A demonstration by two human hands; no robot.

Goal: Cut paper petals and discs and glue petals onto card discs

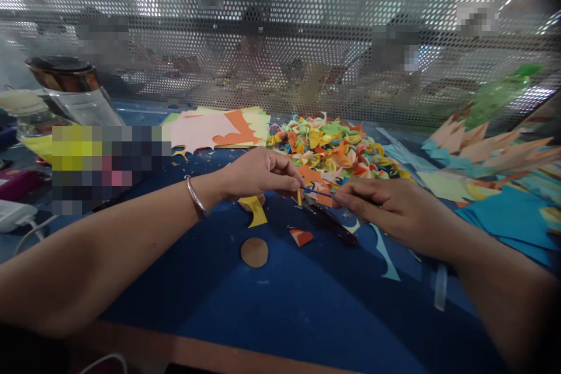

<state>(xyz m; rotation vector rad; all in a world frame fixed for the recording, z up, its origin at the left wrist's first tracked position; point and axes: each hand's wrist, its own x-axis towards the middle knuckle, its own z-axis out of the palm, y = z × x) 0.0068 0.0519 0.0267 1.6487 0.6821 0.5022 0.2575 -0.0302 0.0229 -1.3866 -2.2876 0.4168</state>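
Observation:
A thin blue strand, perhaps a cord or band, runs taut between my two hands above the table. My left hand, with a silver bangle at the wrist, pinches one end. My right hand has thumb and forefinger closed on the other end. Just beneath lie dark-handled scissors, partly hidden. Near them are an orange paper scrap, a yellow paper scrap and a round brown disc. A curved light-blue offcut rests below my right hand.
Colourful paper scraps are heaped behind my hands, beside stacked paper sheets. Blue sheets and folded peach paper lie right. A clear tumbler stands left. Behind everything rises a perforated metal screen, people beyond it.

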